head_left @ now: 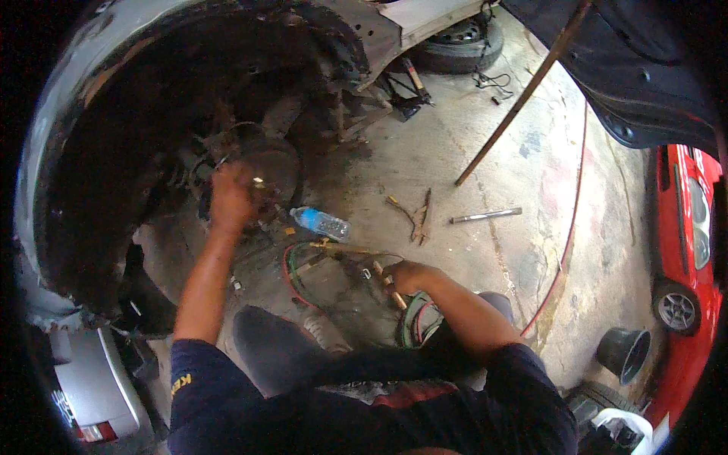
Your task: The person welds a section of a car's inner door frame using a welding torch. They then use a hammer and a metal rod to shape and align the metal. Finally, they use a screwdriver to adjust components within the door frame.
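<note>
My left hand (233, 193) reaches into the dark wheel well (98, 174) to the dusty brake disc and hub (271, 171), its fingers curled on something I cannot make out. My right hand (409, 277) grips a tan rod-like handle (397, 294) above coiled green and red hoses (413, 318) near my knees. A brass torch (350, 249) with hoses lies just beyond it. A clear plastic bottle (330, 226) with a blue label lies on its side beside the hub. Worn pliers (422, 224) and a metal bar (485, 214) lie on the concrete.
A long diagonal rod (516, 106) stands at right under a dark panel (644, 83). A loose wheel (466, 53) and a jack stand (402, 98) are behind. A red hose (569, 243) crosses the floor. A red car (690, 227), black bucket (623, 355) and silver car (91, 387) flank me.
</note>
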{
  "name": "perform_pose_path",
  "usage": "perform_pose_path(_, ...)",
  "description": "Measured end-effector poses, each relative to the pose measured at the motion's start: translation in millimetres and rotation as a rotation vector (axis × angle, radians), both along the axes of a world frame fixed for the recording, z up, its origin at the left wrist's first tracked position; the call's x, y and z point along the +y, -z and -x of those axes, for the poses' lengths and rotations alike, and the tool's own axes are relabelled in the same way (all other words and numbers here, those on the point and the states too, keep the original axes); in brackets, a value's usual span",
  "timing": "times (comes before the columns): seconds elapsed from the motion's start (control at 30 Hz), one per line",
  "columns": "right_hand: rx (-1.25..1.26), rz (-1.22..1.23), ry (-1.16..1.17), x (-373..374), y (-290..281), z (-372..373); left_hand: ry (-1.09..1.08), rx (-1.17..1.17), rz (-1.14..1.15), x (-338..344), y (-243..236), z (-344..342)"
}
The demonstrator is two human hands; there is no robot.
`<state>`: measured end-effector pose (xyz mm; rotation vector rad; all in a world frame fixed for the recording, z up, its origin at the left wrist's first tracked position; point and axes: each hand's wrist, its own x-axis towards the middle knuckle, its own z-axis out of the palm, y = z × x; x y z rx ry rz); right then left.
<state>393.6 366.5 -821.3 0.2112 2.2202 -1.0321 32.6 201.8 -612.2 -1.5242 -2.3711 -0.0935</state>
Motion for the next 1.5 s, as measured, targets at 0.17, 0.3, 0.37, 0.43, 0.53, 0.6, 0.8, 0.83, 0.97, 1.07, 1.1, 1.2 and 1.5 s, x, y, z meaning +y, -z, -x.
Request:
perform_pose_path(0.17, 0.051, 0.367, 0.299, 34, -26, 21, 0.16, -0.532, -0.141, -23, 54, -131)
perform_pose_path(0.3, -0.057, 1.1, 0.597, 15, -20, 26, 0.185, -0.856, -0.109, -15, 67, -200)
perform_pose_path(0.37, -0.077, 1.355, 0.663, -2, -31, 30, 0.197, -1.003, -0.182, -13, 79, -218)
perform_pose_path(0.43, 0.015, 1.49, 0.724, -9, -40, 31, 0.166, -1.104, -0.234, -6, 80, -227)
perform_pose_path(0.53, 0.044, 1.616, 0.851, -6, -47, 32, 0.169, -1.277, -0.308, 0, 86, -230)
perform_pose_path(0.6, 0.131, 1.518, 0.886, 1, -57, 31, 0.203, -1.182, -0.24, 4, 76, -231)
perform_pose_path(0.8, 0.185, 1.369, 1.17, 7, -46, 40, 0.185, -0.683, -0.181, 9, 2, -230)
perform_pose_path(0.83, 0.178, 1.313, 1.177, 7, -49, 40, 0.163, -0.749, -0.228, 13, -32, -229)
perform_pose_path(0.97, 0.199, 1.113, 1.211, 29, -26, 38, 0.594, -0.873, -0.516, 18, -194, -259)
perform_pose_path(1.07, 0.16, 1.047, 1.198, 23, -21, 36, 1.281, -1.215, -0.437, 29, -287, -273)
perform_pose_path(1.1, 0.153, 1.06, 1.153, 16, -24, 38, 1.395, -1.261, -0.384, 28, -302, -281)
perform_pose_path(1.2, 0.142, 1.025, 1.123, 20, -25, 34, 1.565, -1.231, -0.301, 29, -312, -290)
perform_pose_path(1.5, 0.187, 1.131, 1.159, 24, -28, 29, 1.379, -1.135, -0.101, 5, -329, -307)
